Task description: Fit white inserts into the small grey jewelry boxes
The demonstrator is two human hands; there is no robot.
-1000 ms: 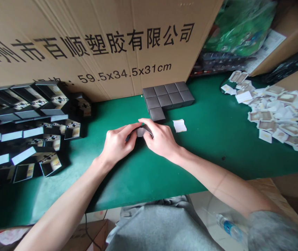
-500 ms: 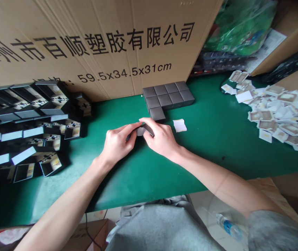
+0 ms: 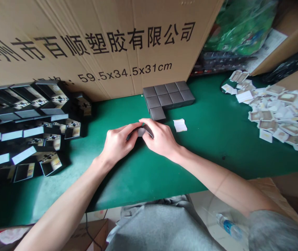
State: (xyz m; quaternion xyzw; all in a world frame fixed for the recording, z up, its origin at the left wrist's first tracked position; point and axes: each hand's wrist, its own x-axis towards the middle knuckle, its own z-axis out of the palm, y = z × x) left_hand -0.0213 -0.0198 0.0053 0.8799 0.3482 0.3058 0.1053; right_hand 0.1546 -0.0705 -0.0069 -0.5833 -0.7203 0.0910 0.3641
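Both of my hands meet over the middle of the green table around a small dark box (image 3: 148, 130), mostly hidden by my fingers. A pale patch shows in its opening. My left hand (image 3: 119, 142) grips the left side, thumb and index finger closed on it. On the other side my right hand (image 3: 161, 137) wraps its fingers round the box, fingertips near those of the left. Just beyond stands a block of closed dark boxes (image 3: 171, 94), set edge to edge. A small white insert (image 3: 180, 125) lies right of my right hand.
Rows of opened dark boxes (image 3: 51, 164) crowd the left of the green table (image 3: 191, 167). White inserts (image 3: 274, 115) lie heaped at the right. A large carton (image 3: 107, 52) stands behind, with a green plastic bag (image 3: 240, 28) to its right. A bottle (image 3: 229, 226) is below the table.
Hardly anything differs. Both hands keep their hold on the small dark box in the same place, and the things around them have not moved.
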